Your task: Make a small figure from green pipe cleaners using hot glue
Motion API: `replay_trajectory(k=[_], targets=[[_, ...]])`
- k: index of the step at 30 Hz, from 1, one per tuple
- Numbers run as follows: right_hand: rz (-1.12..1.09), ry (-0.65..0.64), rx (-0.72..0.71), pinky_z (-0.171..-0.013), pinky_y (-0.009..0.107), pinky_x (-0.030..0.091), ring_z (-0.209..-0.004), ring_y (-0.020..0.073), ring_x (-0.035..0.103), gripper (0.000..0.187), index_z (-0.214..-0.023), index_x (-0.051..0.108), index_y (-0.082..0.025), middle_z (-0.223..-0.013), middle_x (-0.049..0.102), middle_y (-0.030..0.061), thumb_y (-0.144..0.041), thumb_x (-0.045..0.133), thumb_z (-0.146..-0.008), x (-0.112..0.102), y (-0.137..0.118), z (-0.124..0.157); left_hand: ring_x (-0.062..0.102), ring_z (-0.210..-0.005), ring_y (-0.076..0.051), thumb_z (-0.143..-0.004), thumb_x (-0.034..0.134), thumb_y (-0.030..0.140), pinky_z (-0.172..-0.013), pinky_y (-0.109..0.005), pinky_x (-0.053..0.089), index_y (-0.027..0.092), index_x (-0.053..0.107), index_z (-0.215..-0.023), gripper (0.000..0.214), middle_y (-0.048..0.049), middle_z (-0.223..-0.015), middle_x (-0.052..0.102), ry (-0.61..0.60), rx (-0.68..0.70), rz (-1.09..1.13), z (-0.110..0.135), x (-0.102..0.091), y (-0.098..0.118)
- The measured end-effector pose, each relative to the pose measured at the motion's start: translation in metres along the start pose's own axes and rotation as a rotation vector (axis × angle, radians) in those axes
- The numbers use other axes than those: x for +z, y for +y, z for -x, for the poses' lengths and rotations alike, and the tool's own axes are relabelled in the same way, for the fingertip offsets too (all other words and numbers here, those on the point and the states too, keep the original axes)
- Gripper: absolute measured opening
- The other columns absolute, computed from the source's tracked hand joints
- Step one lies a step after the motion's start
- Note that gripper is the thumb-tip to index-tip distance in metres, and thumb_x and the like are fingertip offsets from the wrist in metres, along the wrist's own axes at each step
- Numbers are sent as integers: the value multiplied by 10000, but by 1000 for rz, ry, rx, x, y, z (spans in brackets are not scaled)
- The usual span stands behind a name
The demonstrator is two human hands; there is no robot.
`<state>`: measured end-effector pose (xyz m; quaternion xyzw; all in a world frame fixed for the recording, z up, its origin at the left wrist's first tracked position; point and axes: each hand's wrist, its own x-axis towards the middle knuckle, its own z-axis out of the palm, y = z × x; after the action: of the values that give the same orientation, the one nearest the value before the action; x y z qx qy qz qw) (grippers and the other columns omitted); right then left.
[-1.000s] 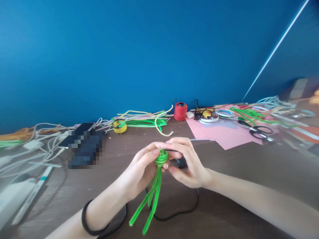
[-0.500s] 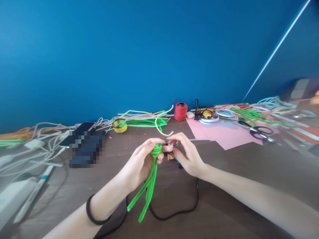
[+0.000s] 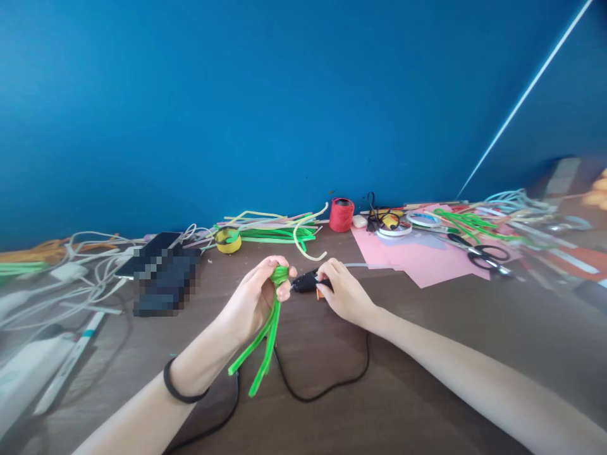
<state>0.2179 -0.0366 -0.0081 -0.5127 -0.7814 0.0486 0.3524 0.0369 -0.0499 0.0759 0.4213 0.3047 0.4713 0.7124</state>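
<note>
Green fuzzy stems form a bundle (image 3: 272,332), located left of centre, above the near part of the table (image 3: 417,379). Its upper end is wound into a compact knob; the loose strands hang down and spread toward the near left.

Left hand (image 3: 253,300): fingers and thumb are bent in tight on the knob, with little gap between them, and have firm hold of it. A black band (image 3: 177,385) circles the wrist.

Right hand (image 3: 346,294): fingers are curled over the rear of a black tool (image 3: 305,282), gripping it, with the thumb below. The tool lies roughly level, its narrow tip directed left. The tip is just beside the left fingertips; contact cannot be confirmed. An orange part (image 3: 320,294) shows beneath the tool. A black cord (image 3: 327,393) loops on the near side of the hands; its connection is not visible.

Far side, along the blue wall (image 3: 294,114): a yellow roll (image 3: 228,241) at left, assorted stems (image 3: 272,235) beside it, and a red spool (image 3: 341,216) right of these. At right, black-handled scissors (image 3: 490,258) lie partly over pink paper (image 3: 422,262).
</note>
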Motion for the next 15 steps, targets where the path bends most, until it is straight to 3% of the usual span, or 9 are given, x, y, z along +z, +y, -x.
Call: replay_trajectory(k=[8,15], targets=[[-43,143,140,-686,332,427,-788,203,486,126,-756,441,-208,-806,510,42,-82,442,-747,0,13,-9,415,-478,-42,-776,596,229,-452,-177,348,128,586,-827,113,-29,-730,566,52,40,43,2,7,8],[-112,175,188,-681,317,438,-764,188,526,68,-782,458,-200,-820,520,41,-140,437,-760,-3,9,-8,449,-450,-37,-793,586,314,-409,-166,333,133,598,-852,191,-29,-736,583,34,49,4,0,18,9]])
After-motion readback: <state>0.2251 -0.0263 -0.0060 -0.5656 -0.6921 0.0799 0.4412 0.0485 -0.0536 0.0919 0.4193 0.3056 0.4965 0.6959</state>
